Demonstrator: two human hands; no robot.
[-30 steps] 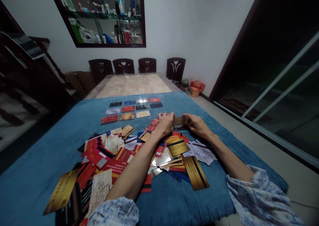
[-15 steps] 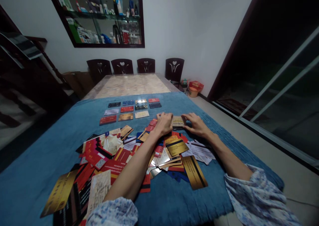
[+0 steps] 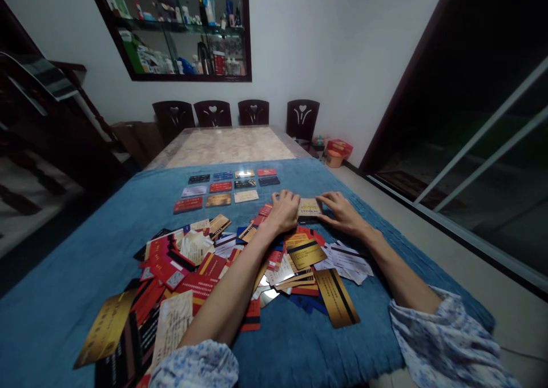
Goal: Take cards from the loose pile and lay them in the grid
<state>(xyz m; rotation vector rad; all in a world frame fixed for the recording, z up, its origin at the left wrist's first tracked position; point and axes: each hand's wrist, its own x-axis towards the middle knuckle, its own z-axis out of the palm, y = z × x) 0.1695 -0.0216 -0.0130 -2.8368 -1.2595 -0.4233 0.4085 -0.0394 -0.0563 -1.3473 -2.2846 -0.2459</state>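
Between my two hands is a pale gold card (image 3: 309,207), with a dark edge showing just below it; whether this is one card or a small stack I cannot tell. My left hand (image 3: 283,211) grips its left end with curled fingers, and my right hand (image 3: 341,213) pinches its right end. Under my left forearm and around it spreads a loose pile of cards (image 3: 209,267) in red, gold, white and black. A gold card with a black stripe (image 3: 337,296) lies at the pile's right front. Beyond the pile, cards such as a red one (image 3: 188,205) lie in neat rows.
A blue cloth (image 3: 107,222) covers the near part of the table, and bare marbled tabletop (image 3: 231,144) shows behind it. Dark chairs (image 3: 303,118) stand along the far end. On the wall is a shelf cabinet (image 3: 192,28); a sliding door (image 3: 479,131) is at right.
The whole view has shifted slightly, so everything sits a little further right. Both hands stay at the ends of the pale gold card, with hardly any movement.
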